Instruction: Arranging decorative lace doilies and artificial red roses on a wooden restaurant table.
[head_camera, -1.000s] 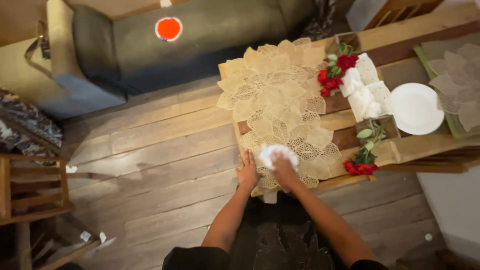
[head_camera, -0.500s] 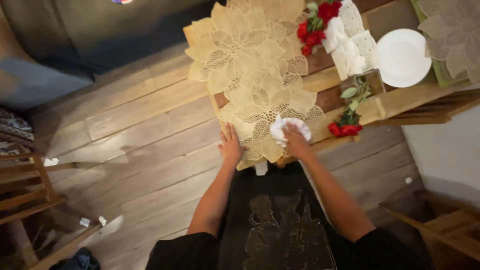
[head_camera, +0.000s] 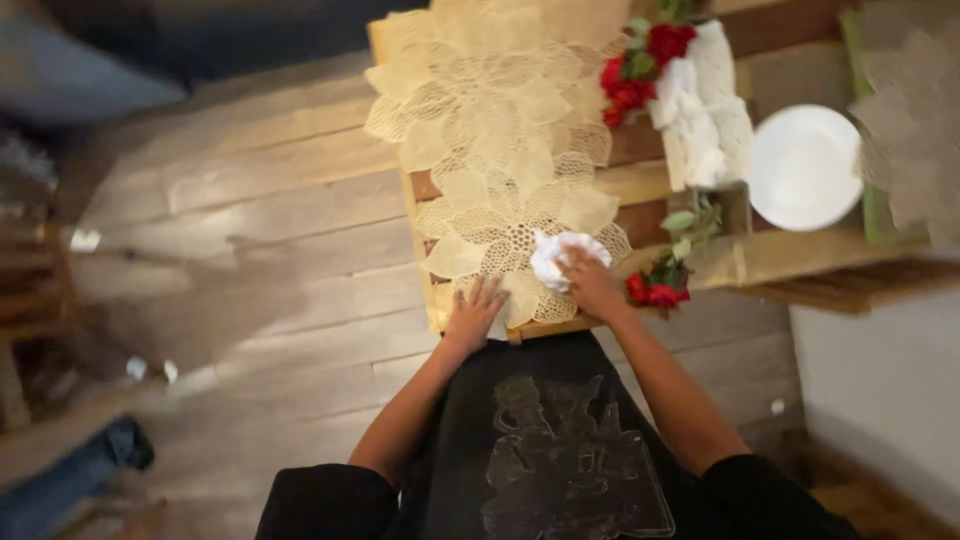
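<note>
Cloth (head_camera: 562, 255), white and crumpled, sits on gold mat (head_camera: 500, 150) at tabletop (head_camera: 790, 255) edge: soft, light. Right hand (head_camera: 592, 283) fingers clutch it; bunch to grip. Left hand (head_camera: 475, 312) lies flat, fingers spread.

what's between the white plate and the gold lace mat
In the head view, a folded white cloth and red flowers lie between the white plate and gold lace mat.

Round white plate (head_camera: 803, 166) on the wooden desk (head_camera: 800, 255), well off to the right of the right hand (head_camera: 590, 285). Folded white cloth (head_camera: 705, 110) beyond that hand, red flowers with green leaves (head_camera: 640, 70) touching its left edge. Second red flower sprig (head_camera: 662, 290) just right of the hand. Grey plank floor (head_camera: 250, 260) left of the left hand (head_camera: 475, 312).
</note>
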